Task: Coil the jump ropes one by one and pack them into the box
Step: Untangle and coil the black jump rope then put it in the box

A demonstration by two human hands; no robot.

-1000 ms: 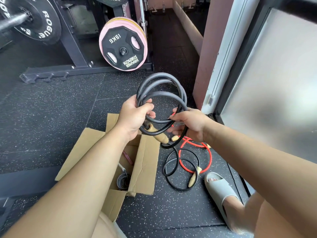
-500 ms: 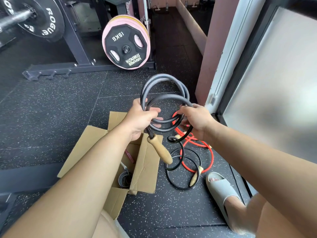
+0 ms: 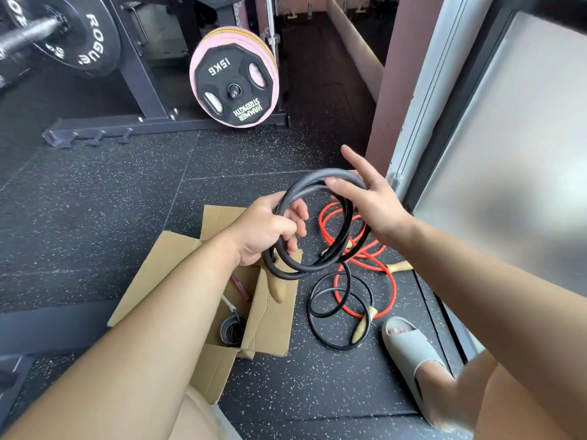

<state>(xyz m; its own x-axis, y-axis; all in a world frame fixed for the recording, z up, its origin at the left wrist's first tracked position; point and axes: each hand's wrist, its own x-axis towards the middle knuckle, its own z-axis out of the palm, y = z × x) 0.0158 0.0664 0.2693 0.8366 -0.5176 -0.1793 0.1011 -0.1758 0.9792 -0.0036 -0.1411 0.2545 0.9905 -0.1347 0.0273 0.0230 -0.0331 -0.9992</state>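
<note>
A black jump rope is gathered into several loops in the air above the floor. My left hand grips the coil at its left side, and one wooden handle hangs below it over the box flap. My right hand pinches the top of the coil with the thumb while the forefinger points up. The rope's loose tail lies looped on the floor with a second wooden handle. The open cardboard box sits under my left forearm and holds a small coiled rope.
A red jump rope lies tangled on the rubber floor beside the black tail, near a frosted glass door. My foot in a grey slide sandal stands at the right. A weight rack with a 15 kg plate stands beyond.
The coil has tipped flatter and dropped lower. My right hand moved from the coil's lower right to its top, and its fingers spread. The hanging wooden handle now dangles over the box flap.
</note>
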